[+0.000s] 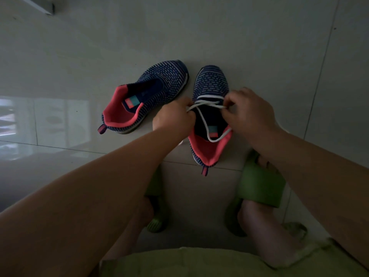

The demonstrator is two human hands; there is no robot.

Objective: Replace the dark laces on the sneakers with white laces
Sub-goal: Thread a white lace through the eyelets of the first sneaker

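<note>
Two navy knit sneakers with coral-pink linings sit on the tiled floor (259, 47), toes toward 12 o'clock. The left sneaker (147, 94), tipped toward 1 o'clock, carries no lace; its mouth shows only a teal-and-coral insole label. The right sneaker (209, 108) holds a white lace (205, 105) threaded across its lower eyelets, crossing at the throat, with one slack length looping down into the shoe opening toward 6 o'clock. The left hand (173, 116) pinches the lace end at the sneaker's 9 o'clock side; the right hand (245, 110) pinches the other end at its 3 o'clock side. Green slippers (261, 182) flank the heel at 6 o'clock.
</note>
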